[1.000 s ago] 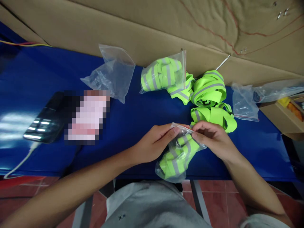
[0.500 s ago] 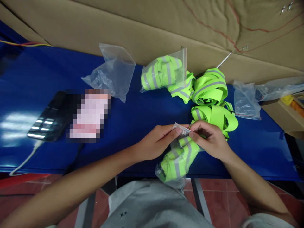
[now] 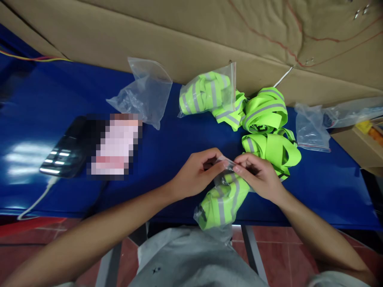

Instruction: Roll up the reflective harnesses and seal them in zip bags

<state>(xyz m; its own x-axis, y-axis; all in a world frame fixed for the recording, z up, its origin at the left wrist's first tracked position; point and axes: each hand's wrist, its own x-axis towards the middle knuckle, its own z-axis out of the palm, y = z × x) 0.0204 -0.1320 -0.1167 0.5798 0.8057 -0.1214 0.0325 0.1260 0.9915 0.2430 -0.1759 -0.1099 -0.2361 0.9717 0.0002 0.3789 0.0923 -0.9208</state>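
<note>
A clear zip-lock bag [image 3: 220, 182] hangs tilted at the table's front edge, with a rolled neon-yellow reflective strap [image 3: 223, 205] inside it. My left hand [image 3: 200, 171] pinches the bag's top edge between thumb and fingers. Close beside it, my right hand [image 3: 259, 175] pinches the same edge, thumb toward the left thumb. Just behind my right hand lies a loose neon strap bundle [image 3: 269, 147], and another coiled bundle [image 3: 265, 109] sits beyond it. Farther back, a filled clear bag [image 3: 206, 93] rests partly on more strap.
An empty clear bag [image 3: 146, 93] lies at the back left, near a pixelated pink-white patch [image 3: 115, 145] and a black phone-like device [image 3: 67, 155] with a white cable. Another plastic bag [image 3: 312, 127] lies at right, by a cardboard box [image 3: 347, 145]. Brown covering [image 3: 179, 36] borders the blue table [image 3: 167, 147].
Both hands have shifted slightly left along the bag's top edge, and the left fingers are more bent. The bag's lower end has swung slightly left. The view has moved a little.
</note>
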